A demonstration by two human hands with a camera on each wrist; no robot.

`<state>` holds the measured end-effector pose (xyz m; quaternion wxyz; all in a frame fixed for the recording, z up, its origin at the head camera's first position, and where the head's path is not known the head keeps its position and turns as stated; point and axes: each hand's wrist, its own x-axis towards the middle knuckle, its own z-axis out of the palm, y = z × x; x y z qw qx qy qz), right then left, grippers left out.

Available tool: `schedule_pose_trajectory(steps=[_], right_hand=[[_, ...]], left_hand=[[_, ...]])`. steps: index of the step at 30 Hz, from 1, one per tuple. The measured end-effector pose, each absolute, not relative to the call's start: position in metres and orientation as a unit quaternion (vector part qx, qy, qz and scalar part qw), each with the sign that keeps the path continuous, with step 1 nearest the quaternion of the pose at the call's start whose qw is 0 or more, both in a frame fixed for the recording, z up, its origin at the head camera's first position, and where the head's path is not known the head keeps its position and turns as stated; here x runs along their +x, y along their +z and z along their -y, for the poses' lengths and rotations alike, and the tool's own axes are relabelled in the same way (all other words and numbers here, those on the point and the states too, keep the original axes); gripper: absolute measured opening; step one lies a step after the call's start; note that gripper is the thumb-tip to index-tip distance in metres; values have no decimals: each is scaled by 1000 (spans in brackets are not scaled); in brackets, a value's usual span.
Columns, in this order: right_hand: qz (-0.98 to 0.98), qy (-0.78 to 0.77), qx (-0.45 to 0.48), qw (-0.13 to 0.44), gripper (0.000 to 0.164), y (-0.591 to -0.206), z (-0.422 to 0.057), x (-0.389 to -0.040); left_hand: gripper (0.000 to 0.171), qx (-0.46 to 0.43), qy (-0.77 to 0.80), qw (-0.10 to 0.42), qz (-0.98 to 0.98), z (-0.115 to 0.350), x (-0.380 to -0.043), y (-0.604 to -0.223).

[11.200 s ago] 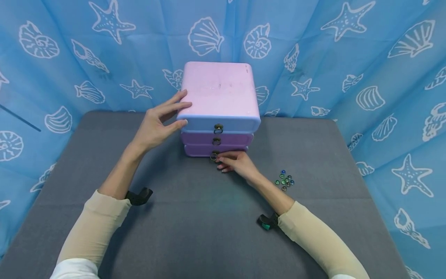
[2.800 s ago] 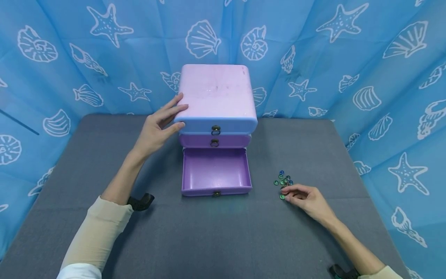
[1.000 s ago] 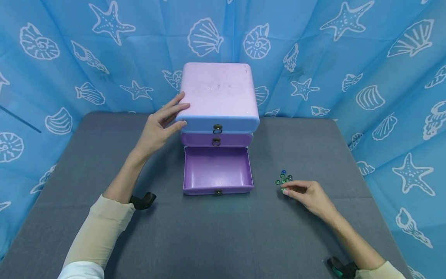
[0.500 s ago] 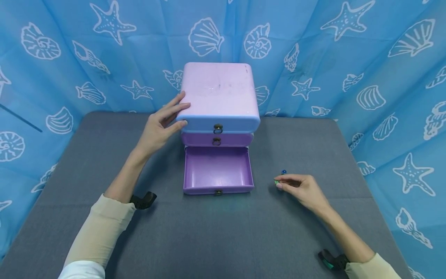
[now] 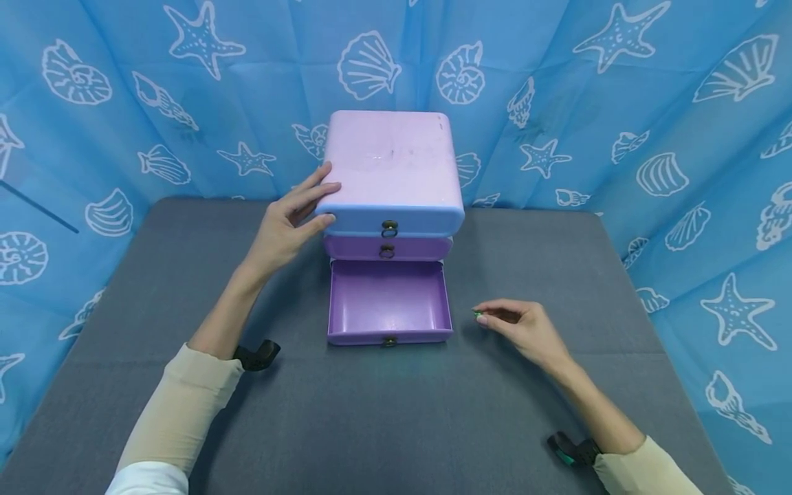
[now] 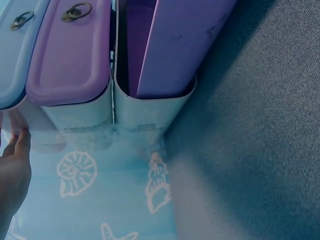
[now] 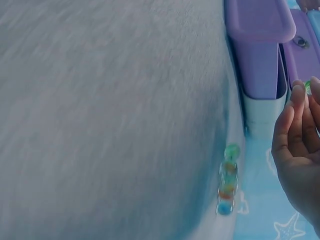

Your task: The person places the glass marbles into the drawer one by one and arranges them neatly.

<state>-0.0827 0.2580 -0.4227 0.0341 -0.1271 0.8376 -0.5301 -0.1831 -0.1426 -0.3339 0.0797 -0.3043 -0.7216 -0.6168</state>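
My right hand (image 5: 527,335) pinches a green glass marble (image 5: 478,314) between thumb and fingertips, a little to the right of the pulled-out bottom drawer (image 5: 390,338). That drawer is purple, and nothing shows inside it. My left hand (image 5: 280,230) rests with spread fingers on the left side of the small drawer cabinet (image 5: 390,158), thumb at the front edge. The cabinet has a pink top, with a blue drawer (image 5: 421,221) and a purple drawer (image 5: 421,248) pushed in. Several other marbles (image 7: 228,180) lie on the table in the right wrist view; my right hand hides them in the head view.
A grey cloth (image 5: 346,426) covers the table. Behind it hangs a blue curtain (image 5: 266,82) with white shells and starfish. Small ring pulls (image 5: 388,229) hang on the drawer fronts. Each wrist wears a black camera mount (image 5: 260,355).
The bottom drawer, pushed in at first, now stands pulled out. My right hand went from its ring to the marbles, picked up a green one and has moved left with it. The left hand stays.
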Motion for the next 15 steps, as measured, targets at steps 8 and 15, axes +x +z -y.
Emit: schedule_pose_trajectory(steps=[8, 15], right_hand=[[-817, -555, -153, 34, 18, -423, -232, -94], [-797, -576, -178, 45, 19, -419, -213, -102]], left_hand=[[43, -307, -623, 81, 715, 143, -184, -334], [43, -303, -624, 80, 716, 142, -184, -334]])
